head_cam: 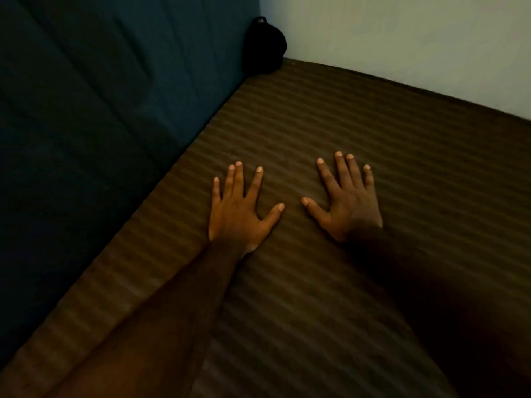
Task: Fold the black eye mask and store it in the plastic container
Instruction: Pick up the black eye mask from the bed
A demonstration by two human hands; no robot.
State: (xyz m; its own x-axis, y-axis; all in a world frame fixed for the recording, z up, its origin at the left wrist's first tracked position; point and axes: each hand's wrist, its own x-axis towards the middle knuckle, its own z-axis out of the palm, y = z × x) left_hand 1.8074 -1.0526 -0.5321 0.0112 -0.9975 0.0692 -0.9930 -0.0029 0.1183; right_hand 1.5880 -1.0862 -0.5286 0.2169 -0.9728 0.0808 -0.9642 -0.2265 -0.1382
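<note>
My left hand (pixel 240 209) lies flat, palm down, fingers spread, on a brown striped bed sheet (pixel 359 156). A short way to its right my right hand (pixel 349 202) rests the same way, fingers apart. Neither hand holds anything. No eye mask and no plastic container can be made out in this dim view. A rounded black object (pixel 264 45) sits in the far corner where the sheet meets the wall; what it is cannot be told.
A dark blue fabric surface (pixel 109 90) rises along the left side of the bed. A pale wall (pixel 402 38) borders the bed at the back right. The lower right of the view is in deep shadow.
</note>
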